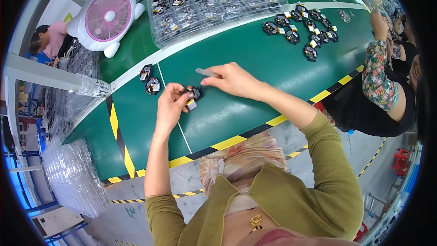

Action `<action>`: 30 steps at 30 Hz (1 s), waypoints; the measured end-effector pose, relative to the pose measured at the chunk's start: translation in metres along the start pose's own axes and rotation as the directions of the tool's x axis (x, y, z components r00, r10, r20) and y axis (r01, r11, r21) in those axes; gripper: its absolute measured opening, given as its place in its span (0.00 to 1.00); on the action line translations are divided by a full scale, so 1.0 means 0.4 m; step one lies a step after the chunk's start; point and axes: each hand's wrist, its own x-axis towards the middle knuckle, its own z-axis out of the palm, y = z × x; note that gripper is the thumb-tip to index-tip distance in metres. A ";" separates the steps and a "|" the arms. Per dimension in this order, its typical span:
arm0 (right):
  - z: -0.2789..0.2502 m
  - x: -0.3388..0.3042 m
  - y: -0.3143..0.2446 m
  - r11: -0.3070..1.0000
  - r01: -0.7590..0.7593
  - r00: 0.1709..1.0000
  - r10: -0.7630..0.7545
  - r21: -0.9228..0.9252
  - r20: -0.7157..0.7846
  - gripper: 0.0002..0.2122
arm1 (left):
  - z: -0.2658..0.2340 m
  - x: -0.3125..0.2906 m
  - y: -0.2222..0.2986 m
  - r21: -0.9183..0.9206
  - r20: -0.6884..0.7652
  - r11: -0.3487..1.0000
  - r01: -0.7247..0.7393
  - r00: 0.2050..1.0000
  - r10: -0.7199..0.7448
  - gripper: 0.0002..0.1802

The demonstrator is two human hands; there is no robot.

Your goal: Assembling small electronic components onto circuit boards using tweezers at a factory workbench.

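Observation:
My left hand [171,104] is closed on a small black ring-shaped electronic part [193,93], which has a yellow-and-silver piece on it. The part sits low over the green work surface [236,118]. In my right hand [232,79] is a flat grey strip-like tool [205,72], its tip pointing left, apart from the held part. Just beyond my left hand, two similar black parts [152,85] lie near a thin white line. What my left fingertips grip underneath is hidden.
Several more black parts [311,53] lie at the far right. A stack of clear compartment trays [218,13] holds many parts at the back. A white-and-pink fan [108,16] stands far left. Yellow-black tape [227,142] marks the near edge. A co-worker's floral sleeve [381,77] is at right.

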 end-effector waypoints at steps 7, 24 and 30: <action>0.011 0.033 -0.007 0.863 0.005 0.989 0.071 0.505 -0.132 0.10 | 0.081 0.042 0.079 -0.415 -0.120 0.890 -0.188 0.981 0.151 0.12; 0.009 0.008 0.013 0.808 -0.126 0.982 0.183 0.576 -0.041 0.12 | 0.097 0.027 0.073 -0.235 -0.011 0.965 -0.119 0.993 0.120 0.15; 0.018 0.005 0.001 0.742 -0.152 0.984 0.176 0.653 0.029 0.09 | 0.081 0.027 0.052 0.085 -0.121 0.909 -0.408 0.901 0.415 0.10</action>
